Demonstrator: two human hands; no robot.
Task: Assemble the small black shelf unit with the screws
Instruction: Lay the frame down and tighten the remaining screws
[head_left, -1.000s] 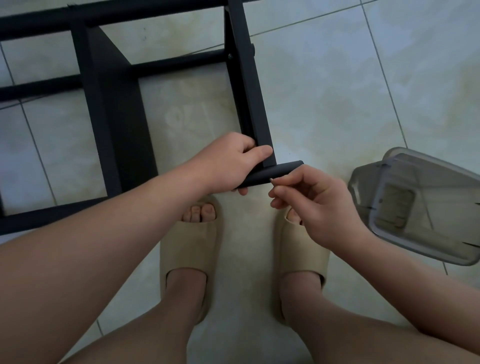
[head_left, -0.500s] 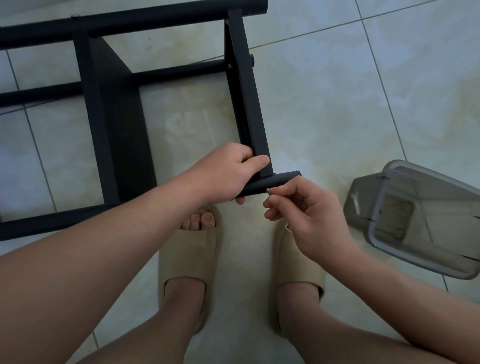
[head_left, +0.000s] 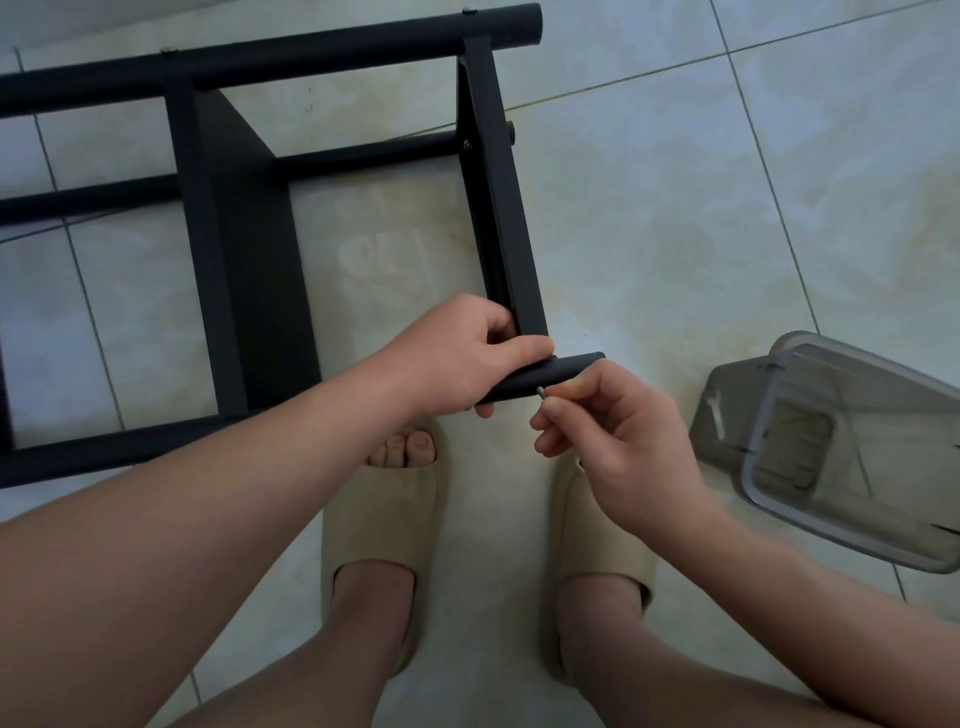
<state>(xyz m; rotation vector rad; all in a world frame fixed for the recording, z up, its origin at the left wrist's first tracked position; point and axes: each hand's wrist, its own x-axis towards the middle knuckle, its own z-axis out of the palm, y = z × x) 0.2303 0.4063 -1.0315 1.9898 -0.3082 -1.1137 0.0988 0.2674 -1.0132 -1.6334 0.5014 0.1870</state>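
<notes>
The black shelf unit (head_left: 244, 249) lies on its side on the tiled floor, with round tubes and flat cross panels. My left hand (head_left: 467, 353) grips the near tube (head_left: 563, 371) where the right-hand cross panel (head_left: 504, 208) meets it. Against the side of that tube, near its free end, my right hand (head_left: 613, 431) pinches a small silver screw (head_left: 541, 391). The screw's tip touches the tube.
A clear grey plastic container (head_left: 852, 457) lies tipped on the floor to the right. My two feet in beige slippers (head_left: 384, 519) stand just under the hands. The far tube (head_left: 270, 57) carries two screw heads on top.
The whole view has shifted down, so the frame and hands sit lower in the picture. My right hand has brought the screw up against the tube, and the screw now shows between the fingertips.
</notes>
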